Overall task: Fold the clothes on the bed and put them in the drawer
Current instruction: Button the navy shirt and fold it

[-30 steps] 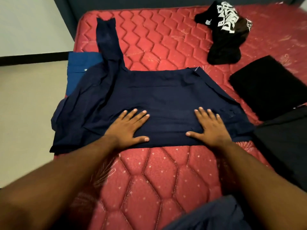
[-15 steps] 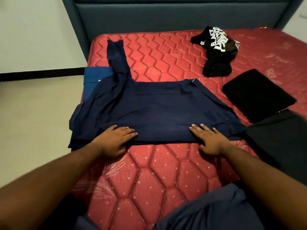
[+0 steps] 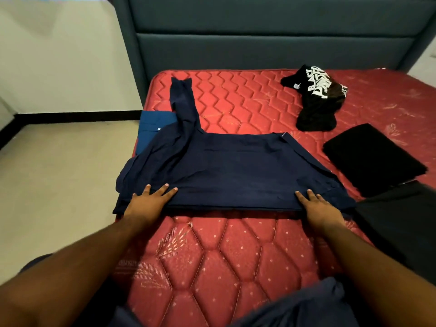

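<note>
Left hand [image 3: 147, 204] and right hand [image 3: 318, 206], fingers flat on near edge of navy shirt [image 3: 236, 171], red mattress [image 3: 224, 251]

Navy blue fabric shirt [image 3: 236, 171] spread on red quilted mattress [image 3: 212, 256], left hand [image 3: 148, 201] and right hand [image 3: 318, 206] flat on its near edge, crumpled black printed T-shirt [image 3: 316, 97] behind right, folded black cloth rectangle [image 3: 372, 159] right, padded grey-blue headboard [image 3: 259, 31] behind.

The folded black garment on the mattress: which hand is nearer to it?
Right. The right hand rests on the navy shirt's near edge, just left of the folded black garment; the left hand is across the shirt.
</note>
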